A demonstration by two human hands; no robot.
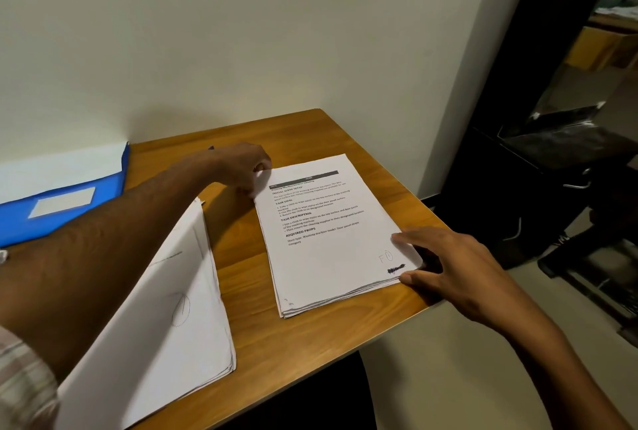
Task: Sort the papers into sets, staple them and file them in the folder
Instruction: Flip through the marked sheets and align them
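Wooden counter (241,250) against a plain wall: printed stack (331,232) lies between both hands, long axis running away from me. Left hand (247,167) pinches its far corner, right hand (445,264) rests spread at the near corner.

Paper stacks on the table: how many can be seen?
2. The printed stack lies near the table's right edge, both hands at its corners. The blank-topped stack lies left of it, under the left forearm. The blue folder may hide more.

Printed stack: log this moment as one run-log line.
left hand grips printed stack far corner | right hand fingers on near corner | blue folder far left | second stack beside
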